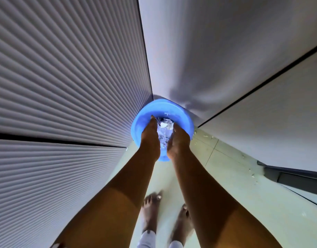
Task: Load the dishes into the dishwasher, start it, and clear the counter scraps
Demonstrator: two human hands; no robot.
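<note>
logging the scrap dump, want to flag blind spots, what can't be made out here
All in the head view:
Round blue plastic bin: its inside is mostly covered by the left hand and right hand.
White crumpled scraps: glare hides what they are; whether the fingers grip them is unclear.
Bare feet: motion-blurred.
White specks on the floor: too small to identify.

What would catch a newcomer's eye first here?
The bright blue bin stands out first, on the floor in the corner between a ribbed panel on the left and smooth white panels. The left hand and right hand reach down to it, flanking crumpled white scraps over its mouth. Small white bits lie scattered on the floor to its right.
</note>
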